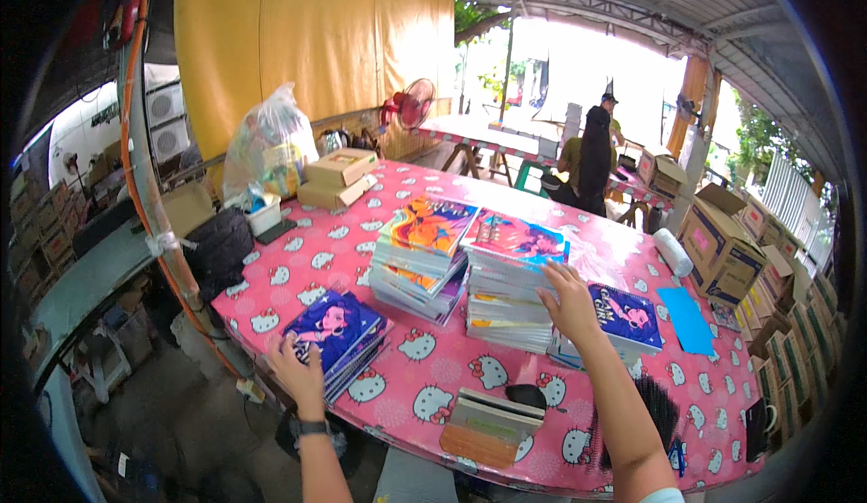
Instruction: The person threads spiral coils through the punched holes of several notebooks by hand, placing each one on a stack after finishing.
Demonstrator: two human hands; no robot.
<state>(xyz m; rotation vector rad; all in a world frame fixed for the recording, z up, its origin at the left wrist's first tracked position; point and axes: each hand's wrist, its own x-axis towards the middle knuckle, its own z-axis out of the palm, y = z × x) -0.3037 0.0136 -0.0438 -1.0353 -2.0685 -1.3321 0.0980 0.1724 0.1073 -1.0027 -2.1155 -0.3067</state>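
My left hand rests with its fingers spread on a small stack of purple-covered spiral notebooks at the table's near left. My right hand has its fingers stretched out against the right side of a tall notebook stack with a pink and blue cover on top. Beside that stands another tall stack, topped by an orange cover. To the right of my right hand lies a lower stack of purple notebooks, partly hidden by my wrist. Neither hand grips anything.
A wooden block-like tool and a black mouse-shaped thing lie near the front edge. Black bristle-like coils sit by my right forearm. A blue sheet, cardboard boxes and a filled plastic bag surround the pink table. A person sits beyond.
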